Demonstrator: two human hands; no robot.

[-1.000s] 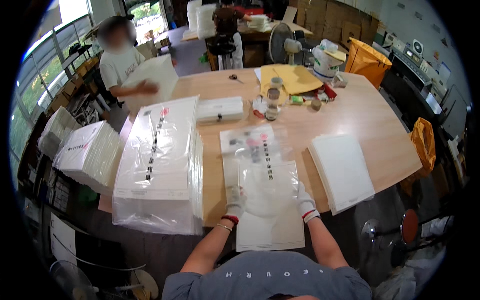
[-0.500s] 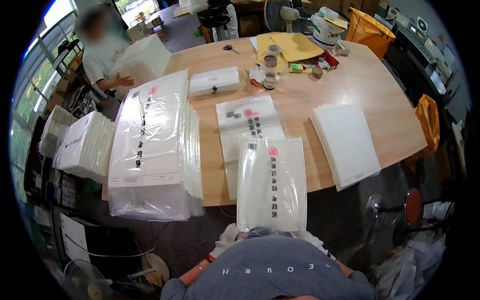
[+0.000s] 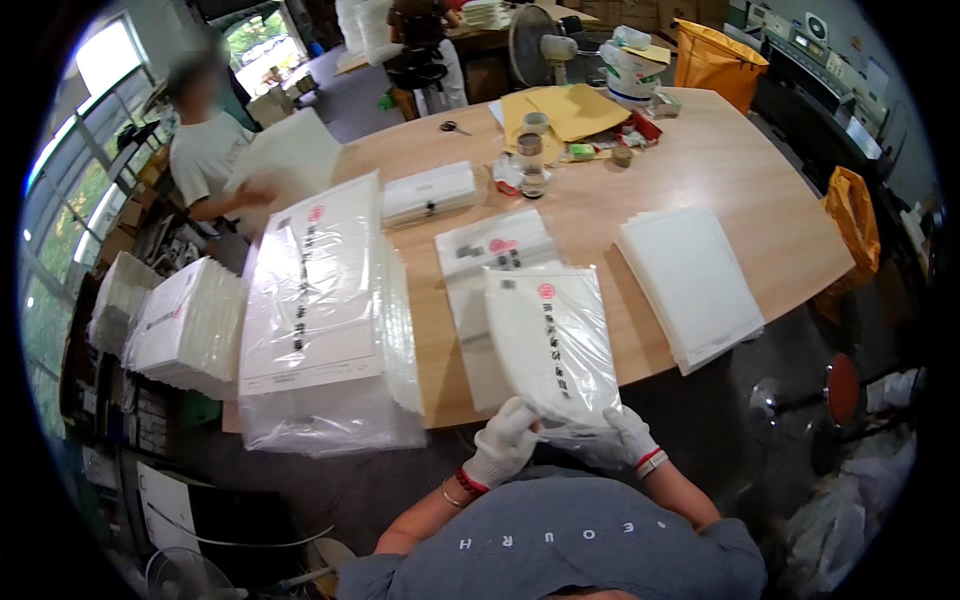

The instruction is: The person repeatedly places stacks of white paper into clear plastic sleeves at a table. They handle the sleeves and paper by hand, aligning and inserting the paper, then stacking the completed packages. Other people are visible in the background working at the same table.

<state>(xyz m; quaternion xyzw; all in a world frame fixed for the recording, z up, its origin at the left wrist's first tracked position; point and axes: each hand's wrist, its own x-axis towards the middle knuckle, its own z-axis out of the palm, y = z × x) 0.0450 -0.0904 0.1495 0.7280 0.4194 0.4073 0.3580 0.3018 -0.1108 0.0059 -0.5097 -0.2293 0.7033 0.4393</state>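
Note:
A clear plastic bag with a white printed packet (image 3: 575,345) inside lies partly over the near table edge, its lower end hanging in front of me. My left hand (image 3: 505,445), in a white knitted glove, pinches the bag's lower left corner. At the lower right corner my right hand (image 3: 632,438), gloved too, grips the loose plastic with its fingers partly hidden. Flat bagged sheets (image 3: 465,310) lie on the table beneath and left of this packet. To the right is a stack of plain white sheets (image 3: 695,285).
A tall pile of bagged packets (image 3: 325,310) overhangs the table's (image 3: 750,190) left front; more stacks (image 3: 190,325) stand beyond it. A clear jar (image 3: 530,170), scissors (image 3: 455,128) and yellow envelopes (image 3: 580,110) lie farther back. A co-worker (image 3: 210,150) handles large white sheets at far left.
Both my hands have come out from behind the packet's lower end into view. The packet has tilted away from me toward the table. The co-worker's white sheets have shifted.

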